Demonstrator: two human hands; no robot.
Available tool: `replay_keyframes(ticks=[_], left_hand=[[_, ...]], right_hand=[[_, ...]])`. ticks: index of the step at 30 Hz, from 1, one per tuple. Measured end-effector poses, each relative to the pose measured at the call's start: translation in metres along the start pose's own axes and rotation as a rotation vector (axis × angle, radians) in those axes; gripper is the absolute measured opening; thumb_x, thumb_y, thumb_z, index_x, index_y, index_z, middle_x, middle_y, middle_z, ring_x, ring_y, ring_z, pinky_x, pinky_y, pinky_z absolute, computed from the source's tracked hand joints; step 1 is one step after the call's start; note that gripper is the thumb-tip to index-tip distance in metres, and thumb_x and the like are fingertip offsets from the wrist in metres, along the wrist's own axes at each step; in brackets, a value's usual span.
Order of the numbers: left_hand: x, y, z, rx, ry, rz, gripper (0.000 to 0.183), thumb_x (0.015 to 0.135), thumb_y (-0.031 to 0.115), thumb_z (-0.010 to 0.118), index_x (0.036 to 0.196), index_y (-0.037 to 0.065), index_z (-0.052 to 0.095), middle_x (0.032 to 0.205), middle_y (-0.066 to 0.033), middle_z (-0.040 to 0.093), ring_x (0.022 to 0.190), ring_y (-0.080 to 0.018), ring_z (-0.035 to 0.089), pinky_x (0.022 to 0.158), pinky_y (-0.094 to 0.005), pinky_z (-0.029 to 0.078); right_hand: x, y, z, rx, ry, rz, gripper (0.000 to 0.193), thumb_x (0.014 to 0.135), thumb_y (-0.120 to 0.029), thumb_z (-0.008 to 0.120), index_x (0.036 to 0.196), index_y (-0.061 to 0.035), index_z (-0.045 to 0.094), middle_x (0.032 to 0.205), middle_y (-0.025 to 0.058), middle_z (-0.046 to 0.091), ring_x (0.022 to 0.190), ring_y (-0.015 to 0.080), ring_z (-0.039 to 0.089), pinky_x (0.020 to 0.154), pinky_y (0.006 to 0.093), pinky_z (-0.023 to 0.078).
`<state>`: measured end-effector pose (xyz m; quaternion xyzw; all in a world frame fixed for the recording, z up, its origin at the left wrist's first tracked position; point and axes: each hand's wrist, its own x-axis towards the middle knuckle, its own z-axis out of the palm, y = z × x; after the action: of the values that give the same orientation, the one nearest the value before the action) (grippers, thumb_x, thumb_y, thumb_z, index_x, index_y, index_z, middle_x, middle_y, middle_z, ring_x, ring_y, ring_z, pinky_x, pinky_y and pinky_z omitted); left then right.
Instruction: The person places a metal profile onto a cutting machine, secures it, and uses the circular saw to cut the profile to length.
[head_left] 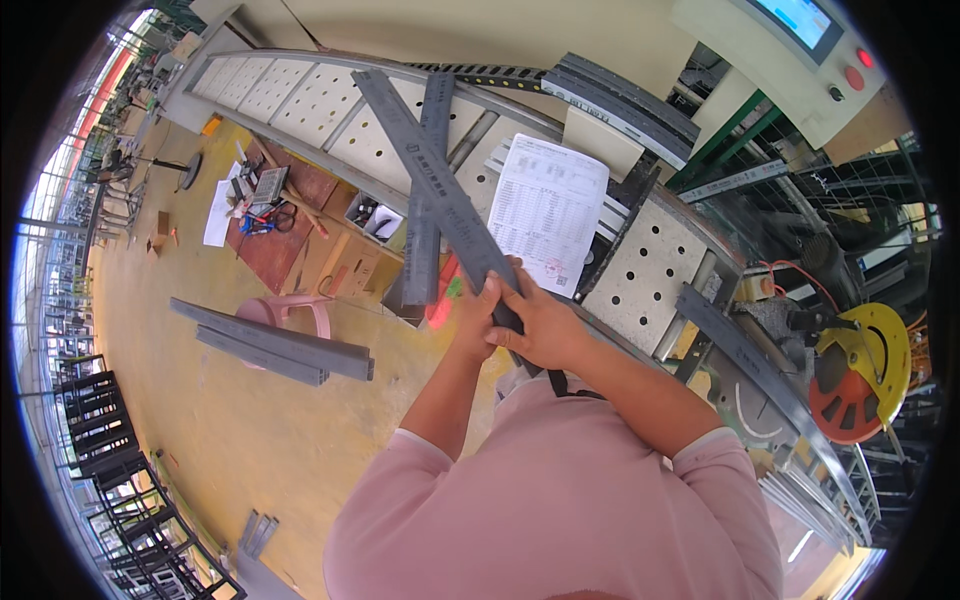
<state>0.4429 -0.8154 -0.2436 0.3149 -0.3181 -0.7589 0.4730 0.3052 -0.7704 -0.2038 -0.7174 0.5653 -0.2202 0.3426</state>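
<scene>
Both my hands are closed around the near end of a long dark grey profile bar (430, 175). My left hand (478, 315) grips its left side, and my right hand (543, 322) wraps over the right side, close beside the left. From my hands the bar slants away to the far left, over the perforated metal bench (640, 270). A second grey profile bar (424, 245) lies beneath it, crossing it and sticking out past the bench's near edge. Right of the held bar, printed paper sheets (550, 200) rest on the bench.
More grey profiles (620, 105) are stacked at the bench's back. A control panel (790, 60) stands far right, above a saw with a yellow-and-orange round guard (860, 375). Left, several bars (280, 345) lie across a pink stool (315, 315); tools and a calculator (268, 187) cover a board.
</scene>
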Motion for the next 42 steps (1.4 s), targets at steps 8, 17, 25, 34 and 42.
replay_keyframes(ticks=[8,17,25,34,42], left_hand=[[0.072,0.035,-0.072,0.756,0.362,0.054,0.077,0.076,0.011,0.066,0.144,0.007,0.031,0.114,-0.021,0.052,0.105,-0.0348,0.06,0.09,-0.0448,0.05],[0.118,0.048,-0.106,1.923,0.589,-0.054,0.086,0.075,0.038,0.076,0.149,0.026,0.032,0.135,-0.0256,0.039,0.119,-0.0442,0.047,0.098,-0.0519,0.042],[0.12,0.012,-0.118,1.977,0.666,-0.131,0.087,0.077,0.043,0.074,0.149,0.027,0.03,0.134,-0.0228,0.038,0.122,-0.0421,0.044,0.097,-0.0579,0.039],[0.123,-0.017,-0.114,2.204,0.744,-0.132,0.099,0.076,0.055,0.071,0.151,0.017,0.018,0.138,-0.0244,0.042,0.122,-0.0425,0.047,0.096,-0.0594,0.04],[0.017,-0.091,-0.037,2.019,0.6,0.522,0.062,0.079,0.034,0.068,0.13,0.004,0.05,0.126,-0.0249,0.052,0.113,-0.0417,0.052,0.099,-0.0504,0.04]], right_hand=[[-0.03,0.037,0.003,0.211,-0.16,0.061,0.068,0.094,-0.049,0.049,0.143,-0.0026,0.038,0.147,0.0244,0.036,0.128,0.0421,0.044,0.105,0.0442,0.037],[-0.161,0.129,-0.006,0.078,-0.077,0.651,0.046,0.093,-0.039,0.054,0.124,-0.0057,0.059,0.109,0.0215,0.066,0.099,0.0358,0.064,0.086,0.0409,0.049],[-0.306,0.177,0.029,0.167,0.096,1.013,0.046,0.093,-0.04,0.052,0.121,-0.0051,0.061,0.108,0.0205,0.067,0.102,0.0377,0.063,0.088,0.0418,0.049],[-0.516,0.257,0.111,0.463,0.035,1.31,0.024,0.087,-0.018,0.058,0.106,-0.0043,0.061,0.106,0.0157,0.065,0.092,0.0318,0.064,0.08,0.0403,0.052],[-0.639,0.333,-0.019,0.913,1.244,1.174,0.031,0.094,-0.031,0.053,0.111,-0.0071,0.06,0.093,0.0068,0.068,0.066,0.0155,0.061,0.056,0.0281,0.047]])
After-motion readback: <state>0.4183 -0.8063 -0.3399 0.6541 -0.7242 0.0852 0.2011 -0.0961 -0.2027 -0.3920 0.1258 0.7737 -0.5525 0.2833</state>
